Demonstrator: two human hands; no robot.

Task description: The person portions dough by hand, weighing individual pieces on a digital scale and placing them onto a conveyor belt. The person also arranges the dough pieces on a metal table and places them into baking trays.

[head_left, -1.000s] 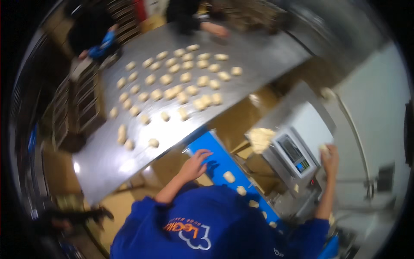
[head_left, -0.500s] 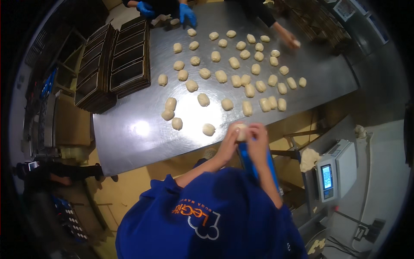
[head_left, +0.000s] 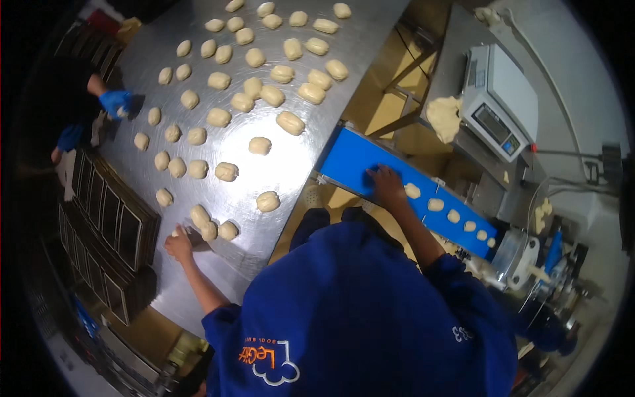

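My left hand (head_left: 178, 245) rests low over the left part of the steel table (head_left: 228, 255), its fingers curled around a pale dough piece (head_left: 176, 231) that is mostly hidden. Close by lie a few more plump dough pieces (head_left: 229, 230). My right hand (head_left: 385, 185) hovers over the blue conveyor belt (head_left: 350, 159), fingers apart and holding nothing. Beside its wrist sits a dough piece (head_left: 412, 190), first in a line of several running down the belt.
Many dough pieces (head_left: 218, 118) are spread across the table. Stacked dark baking tins (head_left: 122, 205) stand at the left, near a person's blue-gloved hand (head_left: 116, 104). A white scale (head_left: 496, 106) with a dough lump (head_left: 443, 119) is at the right, above a machine (head_left: 522, 258) at the belt's end.
My view has turned right. My hands, together around one dough piece before, are now apart: the left out over the table, the right over the belt.
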